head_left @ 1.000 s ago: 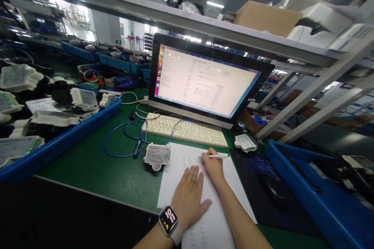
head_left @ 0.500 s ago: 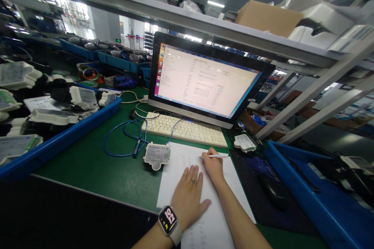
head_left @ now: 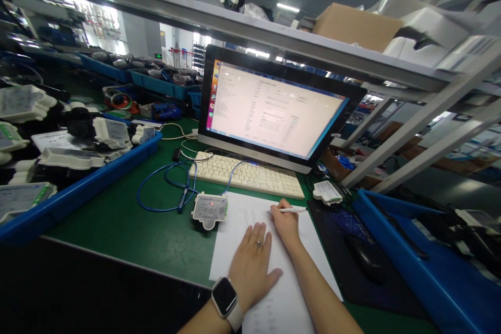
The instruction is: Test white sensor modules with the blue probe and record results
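My left hand (head_left: 252, 266) lies flat on a white sheet of paper (head_left: 230, 261), fingers spread, a ring on one finger and a watch (head_left: 224, 296) on the wrist. To its right, my right hand (head_left: 285, 222) holds a white pen (head_left: 291, 210) over the sheet, the tip near its upper part. Faint handwriting shows on the paper. At the sheet's left edge sits a white module (head_left: 210, 210) with a small red light lit. Behind the paper are a cream keyboard (head_left: 246, 175) and a monitor (head_left: 274, 109) with a form on its screen.
A blue tray (head_left: 97, 177) full of white modules stands at the left. Coiled blue cable (head_left: 141, 198) lies beside the keyboard. On the right are another module (head_left: 327, 192), a black mouse (head_left: 364, 258) on a mat, and a blue bin (head_left: 415, 271). A shelf (head_left: 250, 23) spans above.
A red light now shows on the module beside the paper, and the watch face has gone dark. Both hands have hardly moved.
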`<state>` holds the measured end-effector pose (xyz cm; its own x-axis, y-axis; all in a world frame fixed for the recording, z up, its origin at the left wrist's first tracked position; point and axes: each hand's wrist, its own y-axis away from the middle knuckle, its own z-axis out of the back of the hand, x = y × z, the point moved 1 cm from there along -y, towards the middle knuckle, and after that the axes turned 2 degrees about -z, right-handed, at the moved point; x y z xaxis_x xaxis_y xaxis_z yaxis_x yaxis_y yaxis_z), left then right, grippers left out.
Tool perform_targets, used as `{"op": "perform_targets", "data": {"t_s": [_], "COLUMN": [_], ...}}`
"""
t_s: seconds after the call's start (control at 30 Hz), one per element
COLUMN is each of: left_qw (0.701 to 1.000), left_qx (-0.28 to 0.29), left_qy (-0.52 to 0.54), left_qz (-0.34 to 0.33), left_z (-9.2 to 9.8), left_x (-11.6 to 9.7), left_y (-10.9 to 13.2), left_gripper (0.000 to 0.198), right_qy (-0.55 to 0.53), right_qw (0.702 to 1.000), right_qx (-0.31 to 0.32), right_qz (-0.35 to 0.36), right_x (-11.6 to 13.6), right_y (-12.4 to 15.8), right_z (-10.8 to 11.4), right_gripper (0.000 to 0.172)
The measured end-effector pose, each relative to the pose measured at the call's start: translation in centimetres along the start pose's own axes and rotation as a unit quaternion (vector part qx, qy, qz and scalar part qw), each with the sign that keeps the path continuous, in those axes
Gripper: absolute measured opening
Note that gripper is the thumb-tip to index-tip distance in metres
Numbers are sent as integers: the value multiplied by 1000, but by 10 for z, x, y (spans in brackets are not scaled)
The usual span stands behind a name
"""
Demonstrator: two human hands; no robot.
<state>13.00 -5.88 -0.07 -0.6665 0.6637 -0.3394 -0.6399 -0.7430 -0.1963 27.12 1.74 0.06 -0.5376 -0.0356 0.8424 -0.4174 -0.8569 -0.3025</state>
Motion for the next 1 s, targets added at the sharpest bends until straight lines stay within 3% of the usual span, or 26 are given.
{"op": "perform_targets", "data": {"t_s": [0.43,1.0], "left_qw": [999,1000], "left_qx": [32,24], "left_qy": [24,18], "left_qz": [9,9], "left_z": [2,-1], "left_x": [0,1], "left_y": [0,0], "left_gripper": [70,70], "right_qy": [3,9], "right_qw": [1000,1000], "right_qx": [2,13], "right_qz": [1,-2], "right_x": [0,0], "right_y": [1,-1], "right_z": [-1,1], "right_gripper": [21,20]}}
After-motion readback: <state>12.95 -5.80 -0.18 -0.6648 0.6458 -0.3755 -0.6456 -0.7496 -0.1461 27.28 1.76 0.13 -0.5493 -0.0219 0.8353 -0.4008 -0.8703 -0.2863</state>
